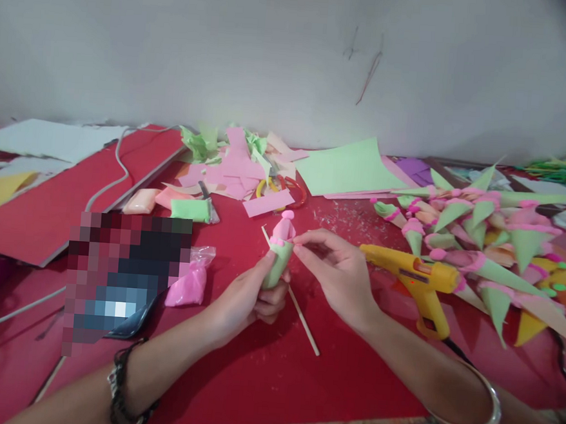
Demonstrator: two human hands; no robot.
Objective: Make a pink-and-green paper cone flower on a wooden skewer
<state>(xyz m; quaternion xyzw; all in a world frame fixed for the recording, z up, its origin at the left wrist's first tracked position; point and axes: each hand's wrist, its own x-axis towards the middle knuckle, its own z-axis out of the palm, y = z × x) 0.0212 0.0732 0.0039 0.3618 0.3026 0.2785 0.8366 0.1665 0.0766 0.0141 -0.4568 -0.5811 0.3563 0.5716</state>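
Observation:
Wrapped in the fingers of my left hand (251, 294) is a small green paper cone (279, 263), held upright. Its pink top rises above a bumpy pink clay-like rim and ends in a round pink ball. My right hand (339, 271) is closed in a pinch, thumb and forefinger touching the right side of that rim. Some pink shows at the fingertips, but I cannot tell whether it is a loose bit or the rim itself. Below the hands a thin wooden stick (304, 320) lies on the red table (251, 384), partly hidden by my left hand.
A yellow hot glue gun (418, 279) lies right of my right hand, before a pile of paper cones (485, 232). Pink clay (191, 283) in a bag and a green packet (191, 210) sit left. Behind are paper scraps (238, 163), scissors (297, 190) and green sheets (347, 165).

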